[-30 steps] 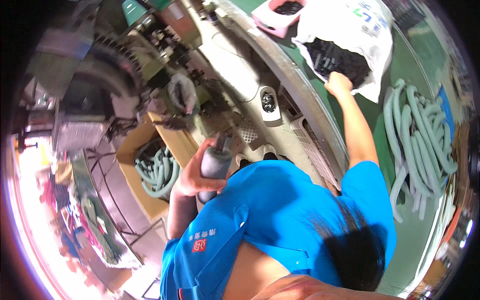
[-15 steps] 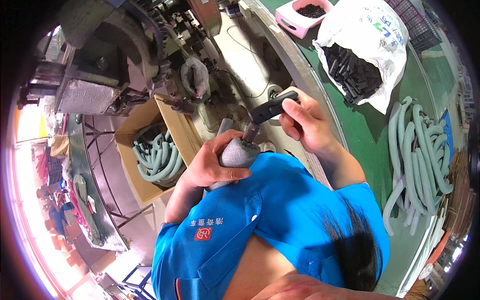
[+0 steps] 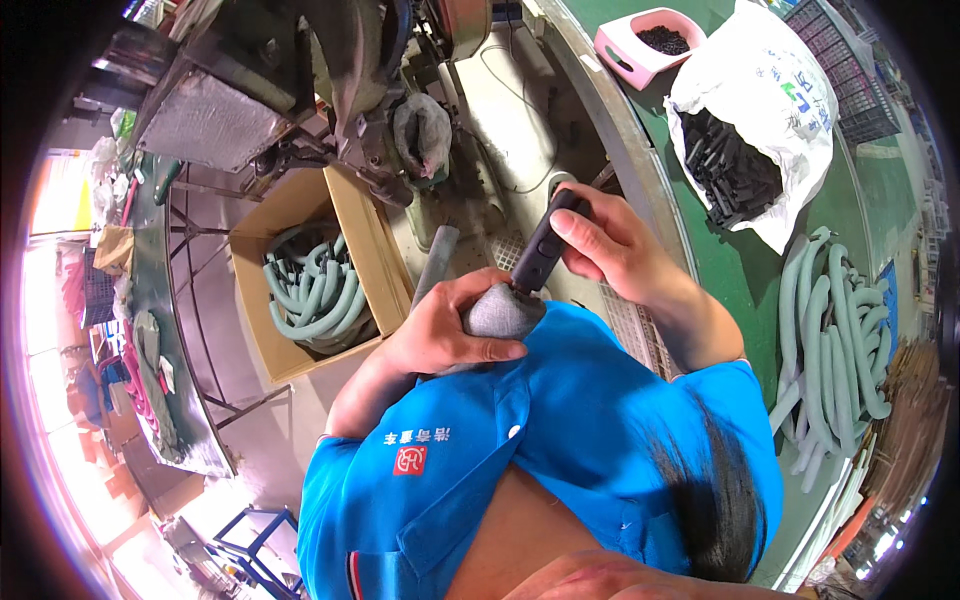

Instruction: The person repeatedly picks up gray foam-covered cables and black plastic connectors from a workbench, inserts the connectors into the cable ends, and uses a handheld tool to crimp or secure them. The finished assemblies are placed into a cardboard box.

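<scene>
My left hand (image 3: 445, 325) is wrapped round a grey foam-covered tube (image 3: 503, 314), held close against the front of my blue shirt. Another grey tube length (image 3: 436, 262) sticks out beyond that hand; I cannot tell whether it belongs to the same piece. Between thumb and fingers, my right hand (image 3: 622, 245) grips a long black plastic part (image 3: 545, 243). It tilts down toward the left, and its lower end meets the end of the grey tube. The bare metal tube end is hidden there.
At left stands a cardboard box (image 3: 386, 262) with bent grey-green tubes (image 3: 320, 300). On the green table (image 3: 725, 265) at right are a white sack (image 3: 800, 150) of black plastic parts, a pink container (image 3: 628, 62) and more foam tubes (image 3: 825, 340). Machinery (image 3: 350, 80) fills the far side.
My right hand has brought the black plastic part down and upright onto the tube end, covering the metal that showed before. The whole view has shifted slightly.
</scene>
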Action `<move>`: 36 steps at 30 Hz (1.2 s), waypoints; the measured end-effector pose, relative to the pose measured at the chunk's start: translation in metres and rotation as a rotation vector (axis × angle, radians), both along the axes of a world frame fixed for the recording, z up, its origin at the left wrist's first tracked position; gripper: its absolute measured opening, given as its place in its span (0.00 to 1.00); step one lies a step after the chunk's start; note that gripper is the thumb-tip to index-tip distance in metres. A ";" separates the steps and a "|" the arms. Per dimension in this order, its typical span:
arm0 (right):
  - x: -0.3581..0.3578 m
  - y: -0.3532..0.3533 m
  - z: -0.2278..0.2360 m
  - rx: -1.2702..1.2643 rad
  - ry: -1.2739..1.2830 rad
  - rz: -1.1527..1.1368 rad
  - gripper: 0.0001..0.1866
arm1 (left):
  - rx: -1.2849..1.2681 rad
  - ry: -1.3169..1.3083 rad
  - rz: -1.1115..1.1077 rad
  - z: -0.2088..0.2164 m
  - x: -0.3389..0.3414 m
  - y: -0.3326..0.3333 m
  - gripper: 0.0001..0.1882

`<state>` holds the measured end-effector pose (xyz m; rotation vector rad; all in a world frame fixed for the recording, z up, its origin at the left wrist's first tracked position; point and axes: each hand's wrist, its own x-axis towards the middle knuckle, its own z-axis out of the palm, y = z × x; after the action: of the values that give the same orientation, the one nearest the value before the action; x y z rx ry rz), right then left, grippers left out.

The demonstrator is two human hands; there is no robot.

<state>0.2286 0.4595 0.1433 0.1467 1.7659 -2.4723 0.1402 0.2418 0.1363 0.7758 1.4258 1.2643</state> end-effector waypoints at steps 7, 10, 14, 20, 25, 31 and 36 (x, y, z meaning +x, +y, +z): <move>-0.020 -0.017 -0.022 -0.086 -0.069 0.075 0.13 | -0.017 -0.067 0.081 -0.018 -0.013 -0.026 0.42; -0.034 -0.029 -0.046 -0.188 -0.196 -0.007 0.12 | 0.012 0.454 0.092 -0.032 -0.024 -0.044 0.45; -0.054 -0.042 -0.068 -0.246 -0.259 -0.012 0.11 | -0.330 0.770 0.342 -0.065 -0.022 -0.082 0.31; -0.103 -0.057 -0.063 -0.021 -0.207 0.280 0.14 | -0.322 1.037 0.581 -0.092 -0.046 -0.102 0.16; -0.161 -0.073 -0.076 0.071 -0.250 0.185 0.19 | -0.409 1.112 0.565 -0.096 -0.102 -0.113 0.17; -0.234 -0.051 -0.126 0.101 -0.302 -0.156 0.22 | -0.275 1.191 0.521 -0.098 -0.151 -0.130 0.18; -0.286 -0.060 -0.165 0.369 -0.090 -0.327 0.19 | -0.252 1.202 0.467 -0.100 -0.150 -0.142 0.19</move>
<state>-0.0574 0.3995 -0.0220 0.6083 2.2961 -2.2526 -0.0094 0.1003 0.0358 1.1328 2.7960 0.8754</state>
